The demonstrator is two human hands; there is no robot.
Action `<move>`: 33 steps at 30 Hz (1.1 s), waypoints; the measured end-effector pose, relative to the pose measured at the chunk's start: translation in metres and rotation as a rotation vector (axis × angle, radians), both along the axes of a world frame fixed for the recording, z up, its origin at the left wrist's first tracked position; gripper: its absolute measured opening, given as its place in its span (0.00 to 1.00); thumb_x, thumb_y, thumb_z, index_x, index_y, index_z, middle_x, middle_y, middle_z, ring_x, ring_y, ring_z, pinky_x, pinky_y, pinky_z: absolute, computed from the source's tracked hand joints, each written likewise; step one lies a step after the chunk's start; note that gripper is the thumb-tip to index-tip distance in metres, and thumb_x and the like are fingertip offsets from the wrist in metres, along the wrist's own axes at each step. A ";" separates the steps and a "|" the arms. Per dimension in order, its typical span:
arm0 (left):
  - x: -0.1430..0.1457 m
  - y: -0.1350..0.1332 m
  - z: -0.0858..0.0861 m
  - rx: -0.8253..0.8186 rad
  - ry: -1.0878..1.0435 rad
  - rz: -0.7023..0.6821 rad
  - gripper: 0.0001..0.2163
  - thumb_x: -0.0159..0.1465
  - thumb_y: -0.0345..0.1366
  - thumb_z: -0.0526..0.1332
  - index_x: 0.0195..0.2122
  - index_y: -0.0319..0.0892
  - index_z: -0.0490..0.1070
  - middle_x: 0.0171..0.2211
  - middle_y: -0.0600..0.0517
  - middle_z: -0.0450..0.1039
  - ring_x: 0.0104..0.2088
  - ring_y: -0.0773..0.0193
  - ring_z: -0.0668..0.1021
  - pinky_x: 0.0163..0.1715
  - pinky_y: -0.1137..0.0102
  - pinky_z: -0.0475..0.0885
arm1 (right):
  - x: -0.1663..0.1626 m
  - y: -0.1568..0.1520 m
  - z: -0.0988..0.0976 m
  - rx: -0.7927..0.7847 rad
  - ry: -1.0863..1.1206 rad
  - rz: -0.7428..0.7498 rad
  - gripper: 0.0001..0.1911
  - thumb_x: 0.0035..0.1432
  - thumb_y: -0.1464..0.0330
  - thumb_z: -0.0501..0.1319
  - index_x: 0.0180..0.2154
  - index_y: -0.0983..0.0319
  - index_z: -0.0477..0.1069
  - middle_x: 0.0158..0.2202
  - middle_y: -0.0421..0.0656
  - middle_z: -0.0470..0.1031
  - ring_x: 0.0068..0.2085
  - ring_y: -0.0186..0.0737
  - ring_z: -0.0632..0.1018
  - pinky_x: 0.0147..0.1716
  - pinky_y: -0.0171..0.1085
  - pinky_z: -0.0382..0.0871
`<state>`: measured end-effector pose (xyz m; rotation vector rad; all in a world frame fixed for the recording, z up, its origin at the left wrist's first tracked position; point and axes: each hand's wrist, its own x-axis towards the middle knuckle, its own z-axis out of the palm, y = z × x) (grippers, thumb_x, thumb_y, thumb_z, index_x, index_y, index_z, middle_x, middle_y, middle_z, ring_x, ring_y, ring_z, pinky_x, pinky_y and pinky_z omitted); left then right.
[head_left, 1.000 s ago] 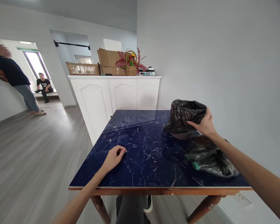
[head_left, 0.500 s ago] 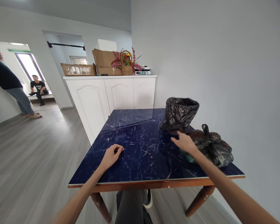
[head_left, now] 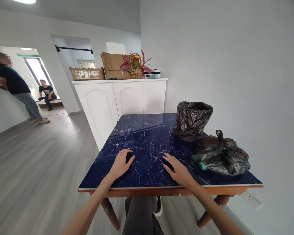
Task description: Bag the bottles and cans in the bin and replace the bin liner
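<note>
Left hand [head_left: 121,164] and right hand [head_left: 178,170]: fingers loosely spread, near table's [head_left: 143,133] front edge | knotted black plastic bag [head_left: 220,157]: at right edge | bag-lined bin [head_left: 193,119]: toward far-right corner | marbled surface: runs between hands to far edge

No legible txt; wht print [head_left: 46,92] on blk tee [head_left: 45,88] of seated person [head_left: 48,95] too sm.

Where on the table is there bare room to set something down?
Between the left hand and right hand, and beyond them toward the white cabinet. Crowded: the right of the table, with the black-lined bin and knotted black bag.
</note>
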<state>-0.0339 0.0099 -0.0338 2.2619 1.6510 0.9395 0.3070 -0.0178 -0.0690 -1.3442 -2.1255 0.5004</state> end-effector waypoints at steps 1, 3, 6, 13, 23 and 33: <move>0.001 0.000 -0.004 -0.009 0.043 0.014 0.26 0.70 0.56 0.59 0.59 0.42 0.74 0.66 0.39 0.71 0.71 0.41 0.67 0.71 0.45 0.59 | -0.001 0.000 0.000 0.002 -0.029 0.003 0.33 0.75 0.50 0.49 0.71 0.59 0.65 0.75 0.47 0.59 0.76 0.52 0.59 0.74 0.57 0.55; 0.001 -0.001 -0.013 -0.035 0.157 0.034 0.32 0.71 0.58 0.57 0.67 0.40 0.69 0.72 0.38 0.63 0.75 0.40 0.60 0.73 0.44 0.53 | -0.004 0.000 0.000 0.014 -0.072 -0.002 0.35 0.76 0.49 0.47 0.72 0.61 0.63 0.75 0.49 0.58 0.76 0.51 0.58 0.76 0.56 0.51; 0.000 -0.004 -0.024 -0.019 0.287 0.027 0.32 0.74 0.57 0.53 0.72 0.42 0.64 0.74 0.41 0.59 0.76 0.43 0.58 0.74 0.45 0.53 | -0.006 0.001 -0.001 0.018 -0.090 -0.030 0.36 0.75 0.46 0.46 0.73 0.60 0.63 0.76 0.48 0.56 0.76 0.51 0.57 0.76 0.56 0.51; 0.000 -0.013 -0.029 0.047 0.364 0.054 0.28 0.76 0.52 0.52 0.74 0.50 0.61 0.75 0.49 0.57 0.75 0.45 0.59 0.74 0.45 0.55 | -0.005 0.002 -0.006 0.011 -0.078 -0.052 0.35 0.75 0.47 0.47 0.73 0.56 0.61 0.76 0.44 0.56 0.76 0.52 0.58 0.75 0.57 0.53; 0.000 -0.014 -0.032 0.041 0.315 0.070 0.27 0.76 0.52 0.53 0.74 0.53 0.60 0.75 0.51 0.59 0.75 0.46 0.60 0.74 0.45 0.55 | -0.002 0.000 -0.012 0.020 -0.023 -0.067 0.31 0.75 0.50 0.51 0.72 0.51 0.63 0.75 0.40 0.58 0.75 0.55 0.60 0.74 0.61 0.56; -0.003 -0.014 -0.034 0.044 0.311 0.060 0.28 0.76 0.49 0.56 0.75 0.56 0.57 0.75 0.52 0.58 0.75 0.46 0.59 0.73 0.44 0.57 | 0.000 0.001 -0.018 -0.051 -0.022 -0.073 0.31 0.73 0.48 0.53 0.73 0.46 0.61 0.76 0.34 0.55 0.76 0.60 0.57 0.71 0.65 0.62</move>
